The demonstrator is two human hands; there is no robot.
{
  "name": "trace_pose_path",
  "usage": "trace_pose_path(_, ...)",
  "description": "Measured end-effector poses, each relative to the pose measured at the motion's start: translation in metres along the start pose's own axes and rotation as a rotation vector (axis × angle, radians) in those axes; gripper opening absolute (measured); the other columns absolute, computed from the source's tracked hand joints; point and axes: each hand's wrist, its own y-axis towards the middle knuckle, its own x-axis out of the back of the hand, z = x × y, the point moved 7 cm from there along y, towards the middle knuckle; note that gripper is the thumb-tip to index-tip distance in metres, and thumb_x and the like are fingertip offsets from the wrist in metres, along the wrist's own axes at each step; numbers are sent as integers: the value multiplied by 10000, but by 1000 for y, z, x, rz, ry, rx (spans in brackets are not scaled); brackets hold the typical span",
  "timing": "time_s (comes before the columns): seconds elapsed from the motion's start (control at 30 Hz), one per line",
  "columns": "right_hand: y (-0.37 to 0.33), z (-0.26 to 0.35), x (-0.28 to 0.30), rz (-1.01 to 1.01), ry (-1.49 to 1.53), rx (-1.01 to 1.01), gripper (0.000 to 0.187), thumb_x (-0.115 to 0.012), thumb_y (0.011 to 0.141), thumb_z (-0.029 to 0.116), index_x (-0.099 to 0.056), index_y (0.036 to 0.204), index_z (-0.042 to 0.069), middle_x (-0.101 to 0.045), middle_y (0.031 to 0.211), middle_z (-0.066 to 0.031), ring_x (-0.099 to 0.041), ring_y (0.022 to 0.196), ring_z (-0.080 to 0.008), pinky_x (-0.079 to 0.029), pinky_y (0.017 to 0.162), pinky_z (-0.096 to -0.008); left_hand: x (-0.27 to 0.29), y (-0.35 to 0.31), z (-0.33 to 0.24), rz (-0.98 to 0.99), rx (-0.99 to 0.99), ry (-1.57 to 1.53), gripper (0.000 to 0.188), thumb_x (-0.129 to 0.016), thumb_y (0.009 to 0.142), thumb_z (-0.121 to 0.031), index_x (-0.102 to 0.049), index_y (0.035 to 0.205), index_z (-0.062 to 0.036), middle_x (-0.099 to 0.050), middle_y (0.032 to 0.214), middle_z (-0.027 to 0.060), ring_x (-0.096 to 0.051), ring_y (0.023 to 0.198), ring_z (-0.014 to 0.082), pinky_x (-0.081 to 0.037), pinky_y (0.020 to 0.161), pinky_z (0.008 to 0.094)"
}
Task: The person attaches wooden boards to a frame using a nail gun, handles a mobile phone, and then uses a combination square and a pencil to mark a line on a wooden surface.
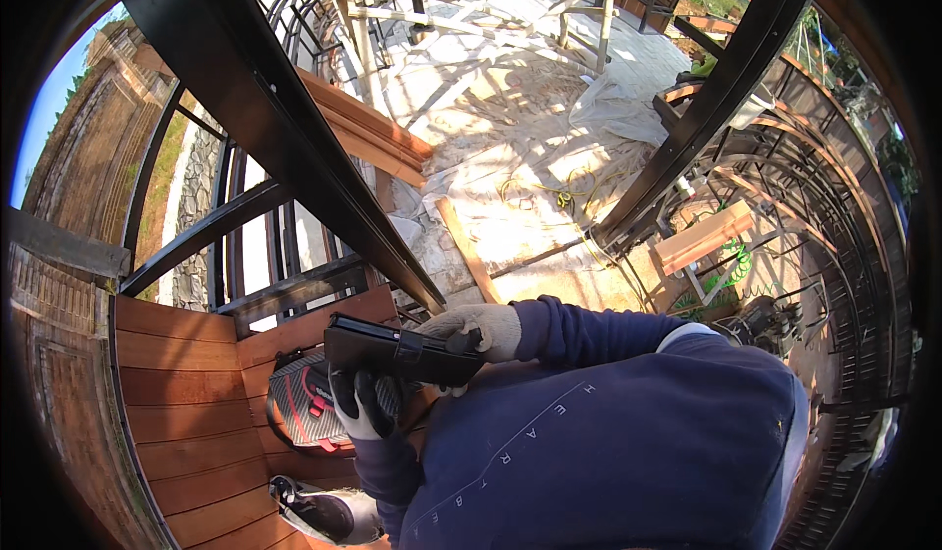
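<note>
A black rectangular case [378, 349] with a strap or latch across its middle is held between both hands, in front of my navy sweatshirt. My left hand [361, 408], in a pale glove with black-coated fingers, supports it from below at its left end. My right hand [481, 331], in a light knit glove, grips the right end, its fingers bent over the upper side. Part of those fingers is hidden. Just below the case, a grey backpack [309, 403] with red trim rests on reddish-brown wooden boards [186, 403].
Dark metal posts [285, 128] rise on both sides. Beyond them, plastic sheeting [618, 108] lies on the floor under a wooden scaffold [471, 25]. Stacked planks [368, 128], a loose board [466, 246], timber pieces [702, 236] and a green coiled hose [731, 265] lie about. My shoe [329, 511] shows at lower left.
</note>
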Motion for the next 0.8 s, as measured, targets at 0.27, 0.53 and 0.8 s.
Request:
trace_pose_path(0.27,-12,34,0,-440,-750,296,487,-552,830,17,-531,1316,1,-654,1058,-117,-629,903,-140,-526,782,-281,-29,15,1,-115,590,-622,224,-614,944,-107,-644,1139,-1,-677,978,15,-602,849,68,-478,753,223)
trace_pose_path(0.53,5,44,-35,-622,-1489,433,412,-702,729,80,-630,1122,-18,-666,990,-190,-680,876,-301,-539,796,-347,-28,-1,-1,-93,712,-760,275,-573,949,-66,-605,1206,27,-667,1109,69,-615,977,106,-478,852,240)
trace_pose_path(0.8,5,41,-55,-404,-1298,514,391,-630,701,31,-639,1091,9,-679,943,-194,-676,846,-369,-545,771,-376,-36,-12,9,47,72,-306,419,-563,899,10,-538,1311,-55,-558,1198,147,-595,1024,245,-533,819,340)
